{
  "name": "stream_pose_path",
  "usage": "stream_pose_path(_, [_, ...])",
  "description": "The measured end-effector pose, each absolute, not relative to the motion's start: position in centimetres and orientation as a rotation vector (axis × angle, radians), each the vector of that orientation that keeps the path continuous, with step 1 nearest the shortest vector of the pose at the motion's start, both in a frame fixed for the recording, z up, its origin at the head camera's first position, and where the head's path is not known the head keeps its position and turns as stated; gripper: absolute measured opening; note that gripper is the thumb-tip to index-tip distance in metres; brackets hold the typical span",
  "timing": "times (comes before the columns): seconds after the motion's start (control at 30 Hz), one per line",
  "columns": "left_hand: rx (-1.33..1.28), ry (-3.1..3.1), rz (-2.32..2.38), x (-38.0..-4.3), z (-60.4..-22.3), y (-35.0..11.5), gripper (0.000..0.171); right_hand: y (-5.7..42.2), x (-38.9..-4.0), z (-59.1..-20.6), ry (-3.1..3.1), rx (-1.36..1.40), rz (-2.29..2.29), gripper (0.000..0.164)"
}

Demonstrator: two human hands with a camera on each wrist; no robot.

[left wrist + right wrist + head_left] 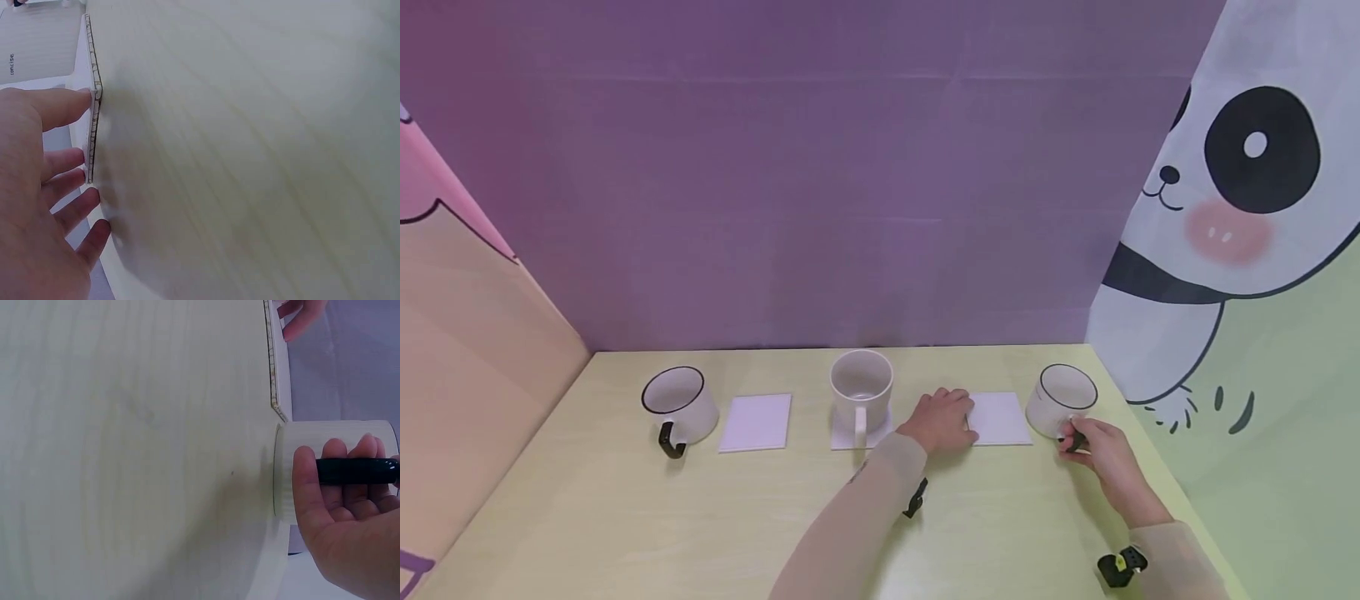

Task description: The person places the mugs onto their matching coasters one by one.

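My right hand point(1105, 462) grips the black handle of a white dark-rimmed mug point(1048, 408) at the right. In the right wrist view, its fingers curl round the handle point(356, 470), and the mug stands upright on the table. The left hand point(942, 421) touches the left side of a square white coaster point(1002, 419) lying flat beside that mug. Seen from the left wrist, the thumb point(65, 107) meets the coaster's corner, and the spread fingers point(65, 164) reach along its edge point(94, 134).
A white mug point(861, 387) with a white handle stands on a coaster point(842, 437) in the middle. Left of it lies a bare white coaster point(756, 422). Farther left stands a dark-rimmed mug point(692, 417) with a black handle. Printed walls border the table point(625, 517).
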State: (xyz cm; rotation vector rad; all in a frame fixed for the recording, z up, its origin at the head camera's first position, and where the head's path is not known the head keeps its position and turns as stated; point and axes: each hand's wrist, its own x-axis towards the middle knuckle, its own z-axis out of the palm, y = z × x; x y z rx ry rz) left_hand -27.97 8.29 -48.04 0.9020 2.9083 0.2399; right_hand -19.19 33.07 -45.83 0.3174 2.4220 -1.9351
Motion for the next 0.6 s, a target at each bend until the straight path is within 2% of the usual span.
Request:
stream_pose_path(0.2, [0.877, 2.894, 0.247, -28.05, -47.88, 8.26, 0.055, 32.9, -19.33, -45.59, 2.442, 0.315, -1.941, 0.038])
stream_pose_path(0.6, [0.877, 2.888, 0.255, -28.07, -48.08, 8.25, 0.055, 32.67, -19.58, -45.06, 2.455, 0.319, -1.961, 0.039])
